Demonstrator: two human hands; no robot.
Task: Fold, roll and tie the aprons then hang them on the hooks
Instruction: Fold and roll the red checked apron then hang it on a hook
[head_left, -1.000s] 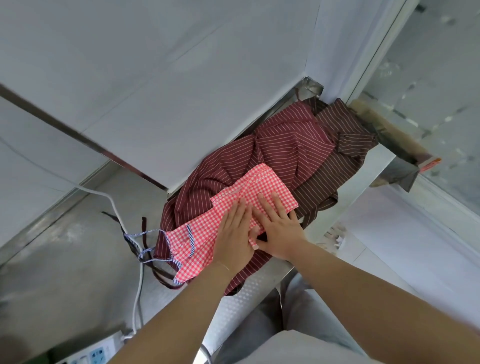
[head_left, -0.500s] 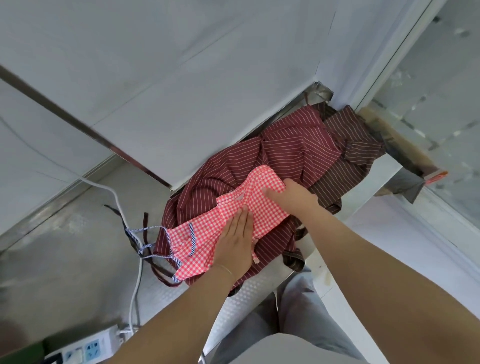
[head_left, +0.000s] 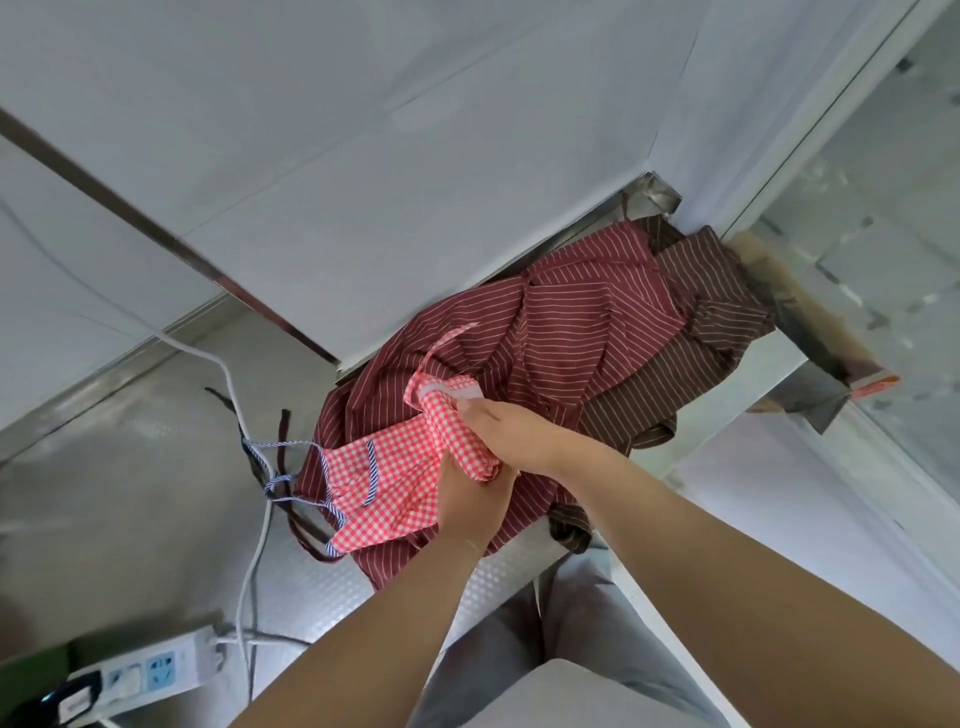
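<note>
A pink gingham apron (head_left: 387, 486) lies on a maroon striped apron (head_left: 566, 317) on the steel counter (head_left: 78, 499). Its far end is turned into a tight roll (head_left: 457, 431). My right hand (head_left: 511, 431) grips that roll from above, fingers curled round it. My left hand (head_left: 470, 499) holds the roll's near end from below. A pink strap (head_left: 441, 345) trails up from the roll. Blue-striped ties (head_left: 275, 467) hang off the apron's left end. A brown striped apron (head_left: 691, 332) lies under the maroon one at the right.
A white cable (head_left: 249, 571) runs across the counter to a white power strip (head_left: 150, 670) at the lower left. A white wall panel (head_left: 363, 156) rises right behind the aprons. The counter's front edge (head_left: 519, 577) is close to my grey trousers.
Both hands were pressing flat on the folded gingham apron. The right hand then reached to its far end, and now both hands grip that end rolled up toward me.
</note>
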